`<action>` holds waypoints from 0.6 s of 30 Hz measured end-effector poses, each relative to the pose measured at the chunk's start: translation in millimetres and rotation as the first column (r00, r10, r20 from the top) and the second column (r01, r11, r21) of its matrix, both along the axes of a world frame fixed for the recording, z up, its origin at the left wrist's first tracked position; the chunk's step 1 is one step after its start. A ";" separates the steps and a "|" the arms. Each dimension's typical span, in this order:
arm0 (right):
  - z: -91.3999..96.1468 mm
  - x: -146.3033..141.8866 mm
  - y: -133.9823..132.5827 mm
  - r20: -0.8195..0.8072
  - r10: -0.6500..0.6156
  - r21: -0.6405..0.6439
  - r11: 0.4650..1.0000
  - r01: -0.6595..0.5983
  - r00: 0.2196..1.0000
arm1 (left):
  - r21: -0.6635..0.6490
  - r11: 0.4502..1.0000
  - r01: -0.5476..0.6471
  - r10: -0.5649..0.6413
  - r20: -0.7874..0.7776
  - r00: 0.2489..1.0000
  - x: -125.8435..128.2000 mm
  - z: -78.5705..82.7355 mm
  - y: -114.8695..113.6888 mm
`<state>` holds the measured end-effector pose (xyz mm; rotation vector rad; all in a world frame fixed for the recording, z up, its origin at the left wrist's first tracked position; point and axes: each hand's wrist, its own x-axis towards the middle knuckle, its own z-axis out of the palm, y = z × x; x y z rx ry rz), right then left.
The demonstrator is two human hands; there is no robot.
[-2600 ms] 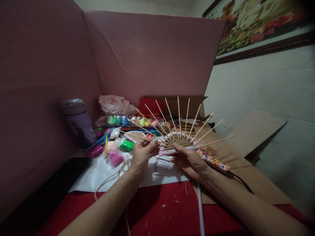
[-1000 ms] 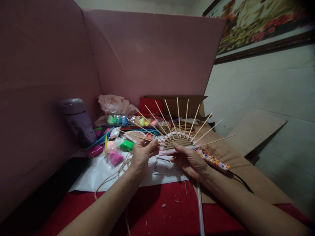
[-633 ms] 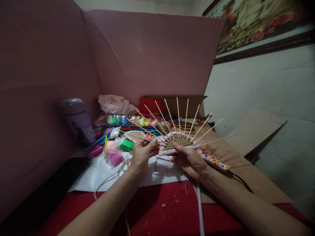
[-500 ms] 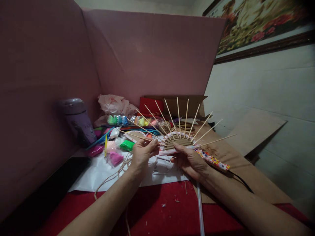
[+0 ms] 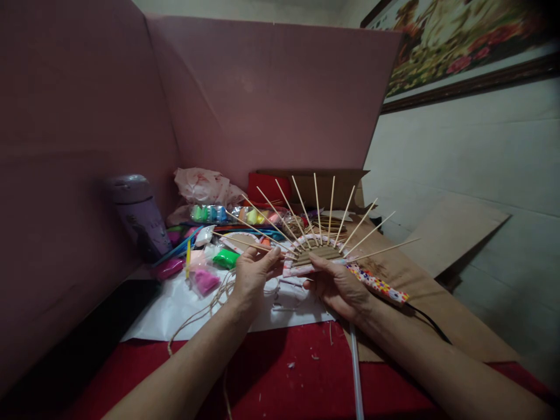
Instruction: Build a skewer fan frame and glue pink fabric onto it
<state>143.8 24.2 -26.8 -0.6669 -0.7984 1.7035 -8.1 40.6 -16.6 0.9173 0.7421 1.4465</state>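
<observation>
A half-round piece of corrugated cardboard [image 5: 321, 255] with a pink-and-white patterned rim is held up in front of me. Several thin wooden sticks [image 5: 318, 204] fan out from its curved edge. My right hand [image 5: 343, 289] grips the cardboard by its lower edge, thumb on the front face. At the left side, my left hand [image 5: 258, 274] pinches the lowest left stick [image 5: 238, 240] between thumb and fingers, close to the rim. A second half-round piece [image 5: 240, 239] with a similar rim lies behind my left hand.
Bagged clay [image 5: 226, 258], a purple bottle [image 5: 142, 219] and twine [image 5: 192, 321] lie to the left. On the right are a flower-patterned glue gun [image 5: 380, 284] with a clear glue stick [image 5: 356, 373], and flat cardboard [image 5: 464, 326]. White paper [image 5: 151, 318] covers part of the red cloth [image 5: 280, 379].
My right thumb has shifted very slightly on the cardboard. Otherwise both hands and the fan of sticks stay in place.
</observation>
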 end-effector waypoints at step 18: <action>1.9 -0.9 -1.7 -0.045 -0.015 -0.022 1.000 0.014 0.999 | -0.023 1.000 0.001 -0.001 -0.007 1.000 0.4 2.7 -3.1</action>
